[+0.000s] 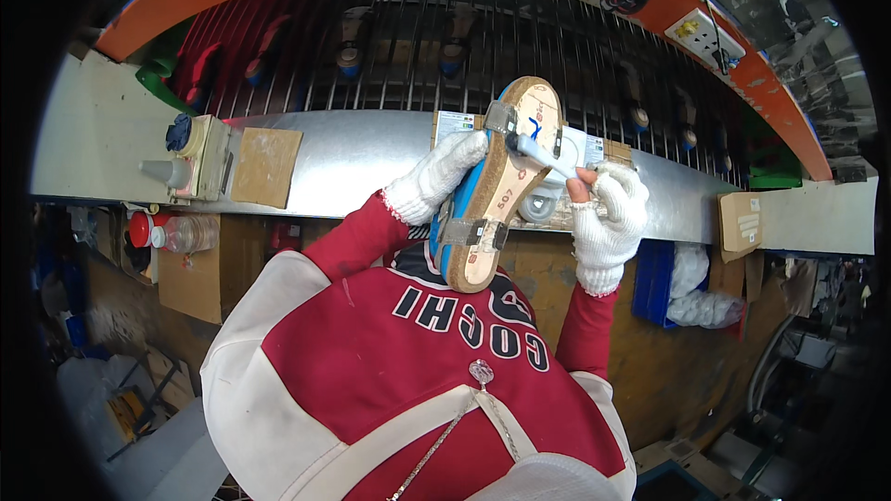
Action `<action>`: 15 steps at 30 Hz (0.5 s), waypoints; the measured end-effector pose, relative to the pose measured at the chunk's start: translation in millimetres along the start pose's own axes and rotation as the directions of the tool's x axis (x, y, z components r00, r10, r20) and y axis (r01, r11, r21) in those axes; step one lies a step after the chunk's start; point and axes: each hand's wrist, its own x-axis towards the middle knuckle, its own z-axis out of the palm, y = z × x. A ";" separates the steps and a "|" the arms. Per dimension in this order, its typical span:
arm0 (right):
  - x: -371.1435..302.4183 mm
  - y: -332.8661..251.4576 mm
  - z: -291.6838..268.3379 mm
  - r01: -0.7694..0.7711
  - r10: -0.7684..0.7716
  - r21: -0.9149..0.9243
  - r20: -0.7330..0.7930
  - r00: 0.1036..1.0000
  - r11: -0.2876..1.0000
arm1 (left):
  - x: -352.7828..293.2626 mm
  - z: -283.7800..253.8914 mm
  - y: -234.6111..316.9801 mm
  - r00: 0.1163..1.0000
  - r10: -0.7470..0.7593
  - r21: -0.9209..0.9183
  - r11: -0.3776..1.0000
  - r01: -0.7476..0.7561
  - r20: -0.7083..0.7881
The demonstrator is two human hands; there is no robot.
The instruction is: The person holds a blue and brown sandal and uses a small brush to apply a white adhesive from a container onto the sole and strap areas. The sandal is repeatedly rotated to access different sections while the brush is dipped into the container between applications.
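Both hands are working at once: our left hand (448, 170) is gripping the sandal sole (501, 187) by its edge, tilting its cork face up, so the brush (549, 158) pinched in our right hand (608, 204) is reaching the toe end, above the desk (353, 158).

Head camera, straight down (close) over the workbench (371, 153).

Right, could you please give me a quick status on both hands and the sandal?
Left hand gripping sandal, sole side up, by its blue edge. Right hand holding small brush, tip on the sole near the top end. Nothing in the way.
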 end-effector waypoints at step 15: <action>-2.4 -15.4 -1.5 -0.098 0.099 -0.053 0.005 0.995 0.994 | -6.7 25.2 6.1 0.970 -0.147 -0.158 0.980 0.117 -0.196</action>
